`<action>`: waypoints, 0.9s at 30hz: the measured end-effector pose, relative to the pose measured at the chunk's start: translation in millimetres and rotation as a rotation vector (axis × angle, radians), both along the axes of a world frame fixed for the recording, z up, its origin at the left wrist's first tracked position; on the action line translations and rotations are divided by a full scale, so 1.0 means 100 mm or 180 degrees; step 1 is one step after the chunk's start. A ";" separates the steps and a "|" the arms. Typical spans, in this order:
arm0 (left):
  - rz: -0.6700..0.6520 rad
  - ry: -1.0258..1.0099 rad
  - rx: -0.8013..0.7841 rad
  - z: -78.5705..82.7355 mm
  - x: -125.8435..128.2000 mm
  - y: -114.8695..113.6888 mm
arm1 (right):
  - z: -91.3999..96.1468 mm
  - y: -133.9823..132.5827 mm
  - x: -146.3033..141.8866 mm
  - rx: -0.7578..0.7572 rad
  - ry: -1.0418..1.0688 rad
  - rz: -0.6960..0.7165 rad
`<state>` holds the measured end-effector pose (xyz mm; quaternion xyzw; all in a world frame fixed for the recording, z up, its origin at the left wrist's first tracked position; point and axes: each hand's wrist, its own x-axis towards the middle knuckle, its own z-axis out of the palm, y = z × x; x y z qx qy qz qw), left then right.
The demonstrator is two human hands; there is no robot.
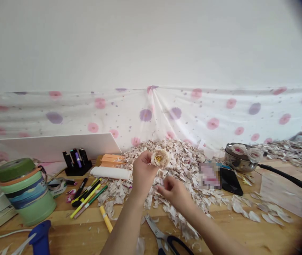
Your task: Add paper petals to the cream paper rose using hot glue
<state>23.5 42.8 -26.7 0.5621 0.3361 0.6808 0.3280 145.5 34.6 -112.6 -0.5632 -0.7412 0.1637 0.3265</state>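
Note:
In my left hand (144, 173), raised near the middle of the view, the fingers pinch a cream artificial flower (160, 158) with ruffled petals and a yellow centre. Its stem is hidden. Just below and to the right, my right hand (176, 193) is loosely curled, thumb and forefinger apart, with nothing visible between them. It is apart from the flower, in front of a big heap of loose pale petals (177, 152). Scissors with dark handles (159, 233) lie partly spread on the wooden table (81, 235) between my forearms.
On the left stand a green insulated jar (26, 194), a black marker holder (78, 166) and several pens (89, 196). A blue tool (40, 239) is at the front left. On the right are a phone (231, 181) and a metal pan (238, 161) holding two finished flowers.

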 end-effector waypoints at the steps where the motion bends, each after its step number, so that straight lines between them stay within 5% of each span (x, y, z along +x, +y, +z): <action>1: -0.0067 -0.0089 -0.0036 0.00 0.02 0.00 | 0.04 0.05 0.07 0.0177 0.0312 -0.0105; 5: -0.0393 -0.0503 -0.0178 0.01 0.07 0.01 | 0.16 0.13 0.25 0.0538 0.1687 0.0264; 9: -0.0630 -0.0827 -0.0329 0.01 0.07 0.03 | 0.19 0.12 0.25 -0.0128 0.2157 0.0885; 27: -0.0028 -0.1603 -0.0549 0.09 -0.38 0.23 | 0.13 0.22 0.47 -0.2078 0.2705 0.1131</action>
